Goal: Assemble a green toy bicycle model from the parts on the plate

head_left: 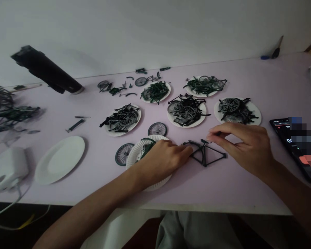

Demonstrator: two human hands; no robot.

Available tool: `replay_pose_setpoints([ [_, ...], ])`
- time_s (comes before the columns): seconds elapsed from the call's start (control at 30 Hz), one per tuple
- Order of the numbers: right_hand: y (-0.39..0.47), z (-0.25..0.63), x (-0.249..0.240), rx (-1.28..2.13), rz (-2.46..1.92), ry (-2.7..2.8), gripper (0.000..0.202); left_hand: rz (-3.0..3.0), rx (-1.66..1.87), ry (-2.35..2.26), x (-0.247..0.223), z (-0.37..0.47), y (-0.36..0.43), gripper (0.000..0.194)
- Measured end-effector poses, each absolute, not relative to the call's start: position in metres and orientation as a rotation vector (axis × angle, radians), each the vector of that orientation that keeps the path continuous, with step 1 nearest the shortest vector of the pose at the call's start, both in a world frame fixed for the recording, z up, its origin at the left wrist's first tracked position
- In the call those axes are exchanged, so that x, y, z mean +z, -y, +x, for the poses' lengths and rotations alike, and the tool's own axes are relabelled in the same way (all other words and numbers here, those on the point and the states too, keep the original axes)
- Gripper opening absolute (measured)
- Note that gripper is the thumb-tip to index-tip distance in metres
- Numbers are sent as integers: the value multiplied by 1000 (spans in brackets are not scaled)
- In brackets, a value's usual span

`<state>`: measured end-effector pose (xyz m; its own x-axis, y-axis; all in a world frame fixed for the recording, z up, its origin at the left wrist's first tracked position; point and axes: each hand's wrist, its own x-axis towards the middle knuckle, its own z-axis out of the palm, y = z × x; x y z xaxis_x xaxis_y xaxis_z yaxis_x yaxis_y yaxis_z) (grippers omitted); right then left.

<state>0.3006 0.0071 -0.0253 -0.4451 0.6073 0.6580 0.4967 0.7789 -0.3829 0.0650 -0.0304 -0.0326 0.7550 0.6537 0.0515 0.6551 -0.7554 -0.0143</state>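
While my left grip (172, 155) pinches the bicycle frame (205, 164) beside the ridged plate (132, 157), my right grip (248, 145) clasps a small dark piece (218, 134), a two-handed step whose next move probably calls for steadiness

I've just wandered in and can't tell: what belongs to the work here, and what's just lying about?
Seemingly in use: bicycle frame; small dark part in the right hand; loose wheels; plates of parts.

Apparently lying about: phone; white block; black cylindrical object.
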Motion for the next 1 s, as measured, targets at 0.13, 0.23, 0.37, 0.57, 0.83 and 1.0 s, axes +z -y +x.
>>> replay_pose_setpoints([
  [0.13,-7,297,-28,276,-804,2124,5,-2904,-86,1073,-32,65,31,19],
  [0.23,-7,295,-31,330,-803,2117,5,-2897,-105,1060,-33,65,30,17],
  [0.37,-8,293,-33,352,-798,2095,3,-2895,-110,1057,-34,65,30,17],
  [0.57,-8,293,-33,377,-827,2105,4,-2890,-122,1042,-34,65,30,19],
  [0.83,-8,293,-35,386,-848,2108,5,-2905,-87,1050,-34,65,29,19],
  [1.0,-9,293,-36,376,-854,2121,5,-2907,-91,1053,-36,64,29,17],
])
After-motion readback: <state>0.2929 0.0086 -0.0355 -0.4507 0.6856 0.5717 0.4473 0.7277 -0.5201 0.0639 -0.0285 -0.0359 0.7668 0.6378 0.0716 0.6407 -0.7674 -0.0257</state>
